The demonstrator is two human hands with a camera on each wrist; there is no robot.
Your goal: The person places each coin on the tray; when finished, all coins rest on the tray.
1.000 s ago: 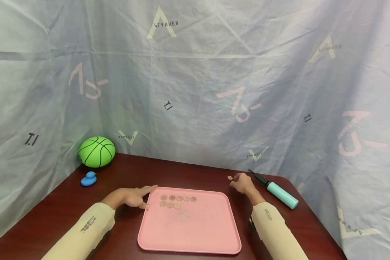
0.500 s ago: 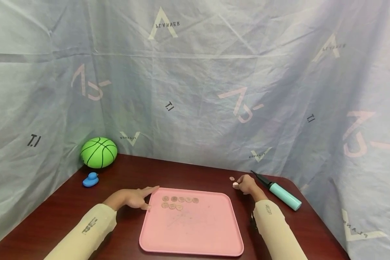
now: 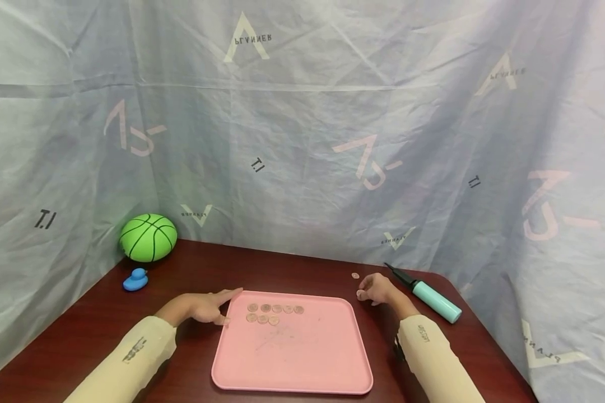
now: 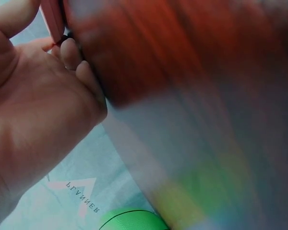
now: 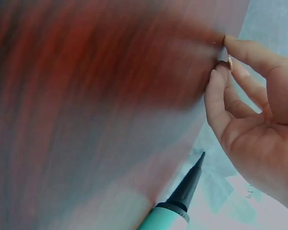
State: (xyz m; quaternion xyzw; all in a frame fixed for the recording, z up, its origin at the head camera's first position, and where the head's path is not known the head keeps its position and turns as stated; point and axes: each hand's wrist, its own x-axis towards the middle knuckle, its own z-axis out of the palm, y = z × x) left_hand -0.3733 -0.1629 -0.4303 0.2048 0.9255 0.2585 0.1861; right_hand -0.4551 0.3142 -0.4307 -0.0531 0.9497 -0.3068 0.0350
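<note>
Two rows of coins lie flat in the far left part of a pink tray (image 3: 292,364): several coins (image 3: 277,308) in the upper row, three coins (image 3: 263,319) in the lower. My left hand (image 3: 206,307) touches the tray's left side, index finger stretched to the far corner and thumb at the rim; its other fingers are bent in the left wrist view. Right of the tray, my right hand (image 3: 378,288) pinches a coin (image 5: 230,62), whose edge shows between the fingers in the right wrist view. Just beyond that hand another coin (image 3: 355,275) lies on the table.
A hand pump (image 3: 436,301) with a turquoise barrel and black nozzle lies to the right of my right hand. At the back left are a green ball (image 3: 148,237) and a blue toy duck (image 3: 135,280). Grey printed cloth (image 3: 292,140) hangs behind the dark red table (image 3: 222,263).
My right hand has drawn slightly back toward me from the loose coin, with a coin at its fingertips. The left hand and the coin rows in the tray keep their places.
</note>
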